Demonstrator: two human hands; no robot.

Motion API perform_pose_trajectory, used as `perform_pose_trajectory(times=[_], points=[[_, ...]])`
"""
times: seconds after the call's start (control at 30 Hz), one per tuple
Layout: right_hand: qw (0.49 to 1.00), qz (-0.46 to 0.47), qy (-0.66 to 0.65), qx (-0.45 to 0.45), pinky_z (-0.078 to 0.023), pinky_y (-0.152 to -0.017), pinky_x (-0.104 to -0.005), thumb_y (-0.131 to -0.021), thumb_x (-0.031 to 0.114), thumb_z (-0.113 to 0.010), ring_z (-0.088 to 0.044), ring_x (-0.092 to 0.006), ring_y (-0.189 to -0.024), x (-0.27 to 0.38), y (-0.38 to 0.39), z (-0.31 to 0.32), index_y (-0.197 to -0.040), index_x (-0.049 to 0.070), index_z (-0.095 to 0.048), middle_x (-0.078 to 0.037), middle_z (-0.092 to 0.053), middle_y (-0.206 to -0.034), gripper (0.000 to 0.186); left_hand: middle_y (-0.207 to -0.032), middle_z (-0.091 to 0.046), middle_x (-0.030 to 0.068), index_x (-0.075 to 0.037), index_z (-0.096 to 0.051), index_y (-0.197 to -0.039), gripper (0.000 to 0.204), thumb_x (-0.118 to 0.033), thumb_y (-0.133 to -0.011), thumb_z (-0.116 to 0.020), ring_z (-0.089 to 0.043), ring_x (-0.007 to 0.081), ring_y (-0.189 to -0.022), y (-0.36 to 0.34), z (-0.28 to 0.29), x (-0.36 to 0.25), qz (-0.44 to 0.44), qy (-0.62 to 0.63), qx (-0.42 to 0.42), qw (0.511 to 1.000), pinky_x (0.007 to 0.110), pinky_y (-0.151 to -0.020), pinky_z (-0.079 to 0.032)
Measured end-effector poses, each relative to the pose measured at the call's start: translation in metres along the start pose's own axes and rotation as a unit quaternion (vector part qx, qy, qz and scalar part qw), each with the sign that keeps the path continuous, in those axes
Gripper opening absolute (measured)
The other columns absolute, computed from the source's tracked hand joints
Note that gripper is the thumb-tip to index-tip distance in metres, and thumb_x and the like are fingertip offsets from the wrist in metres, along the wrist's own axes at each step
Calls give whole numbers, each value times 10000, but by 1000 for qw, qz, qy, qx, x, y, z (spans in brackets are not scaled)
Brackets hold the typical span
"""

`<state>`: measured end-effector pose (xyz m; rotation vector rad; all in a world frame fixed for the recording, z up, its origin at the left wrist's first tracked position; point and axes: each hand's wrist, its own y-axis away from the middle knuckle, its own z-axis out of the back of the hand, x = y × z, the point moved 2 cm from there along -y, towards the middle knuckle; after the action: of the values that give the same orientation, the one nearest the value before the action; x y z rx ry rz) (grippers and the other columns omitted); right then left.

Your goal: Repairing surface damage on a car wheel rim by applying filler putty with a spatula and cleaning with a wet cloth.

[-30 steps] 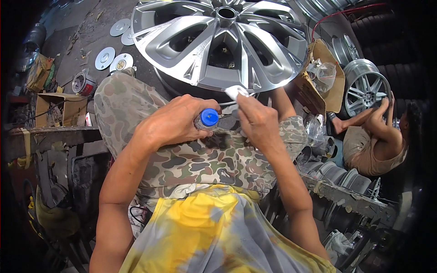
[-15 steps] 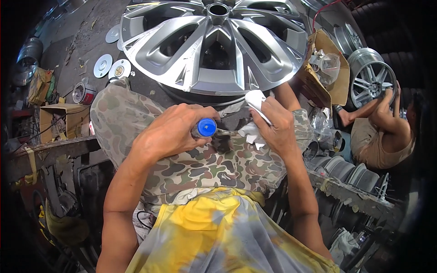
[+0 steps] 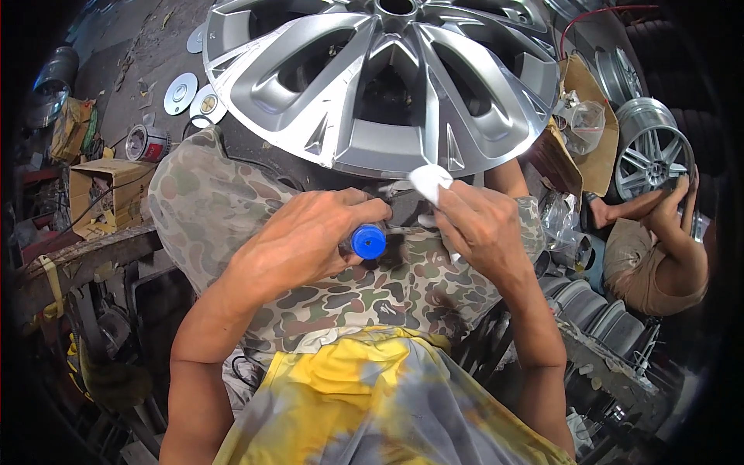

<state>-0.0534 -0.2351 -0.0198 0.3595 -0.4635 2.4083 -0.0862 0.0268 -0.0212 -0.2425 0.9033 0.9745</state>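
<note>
Lying at the top of the view, a silver wheel [image 3: 350, 93] is almost meeting a white cloth [image 3: 431, 182]; contact is unclear. The right hand [image 3: 484, 221] is pinching that cloth; the left hand [image 3: 310, 229] is wrapping round a blue-capped bottle [image 3: 368, 242]. Folding the cloth flat and holding the bottle clear would likely help. Rightward, a co-worker [image 3: 659, 263] is sitting by another wheel [image 3: 645, 116].

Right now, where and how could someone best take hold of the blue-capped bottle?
Probably by the bottle's round blue cap, coming from the right: it shows face-on and uncovered, while the left hand holds on from the left.
</note>
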Motion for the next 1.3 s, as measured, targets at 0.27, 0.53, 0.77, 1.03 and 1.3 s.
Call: perform_pose_trajectory(times=[0.27, 0.53, 0.77, 1.03, 1.3], points=[[1000, 18, 7, -1, -584, -669, -398, -866, 105, -835, -718, -254, -756, 7, -9, -10, -1293, 46, -723, -61, -663, -897, 446, -1219, -760, 161, -82, -686, -1287, 504, -120, -824, -883, -719, 465, -1093, -3, 5, -4, 33, -15, 40, 999, 536, -874, -571], [999, -11, 20, 23, -582, -685, -404, -838, 83, -845, -727, -275, -778, 8, -6, -6, -1283, 36, -732, -90, -696, -959, 461, -1088, -734, 175, -57, -663, -1210, 430, -80, -822, -847, -711, 473, -1006, 5, 1, 4, 3, 31, -26, 999, 559, -827, -544], [1000, 6, 29, 5, -559, -639, -377, -862, 112, -838, -699, -226, -731, 9, -9, -10, -1316, 45, -716, -48, -633, -893, 474, -1091, -741, 171, -57, -668, -1220, 398, -81, -851, -815, -718, 471, -985, 1, 3, 2, 12, 18, 8, 1000, 559, -818, -542], [1000, 6, 12, 8, -562, -637, -400, -853, 81, -833, -707, -228, -729, 17, -16, -15, -1291, 47, -728, -51, -666, -914, 452, -1096, -750, 175, -76, -679, -1243, 431, -93, -844, -842, -721, 473, -996, 1, 3, 3, 14, 14, 8, 1000, 557, -828, -551], [999, -31, 41, -8, -570, -653, -405, -846, 69, -835, -726, -263, -751, -7, 15, 8, -1285, 54, -738, -67, -668, -903, 450, -1199, -781, 176, -101, -693, -1333, 591, -230, -814, -945, -729, 470, -1073, 1, 4, 0, 4, 45, 5, 999, 538, -890, -575]])
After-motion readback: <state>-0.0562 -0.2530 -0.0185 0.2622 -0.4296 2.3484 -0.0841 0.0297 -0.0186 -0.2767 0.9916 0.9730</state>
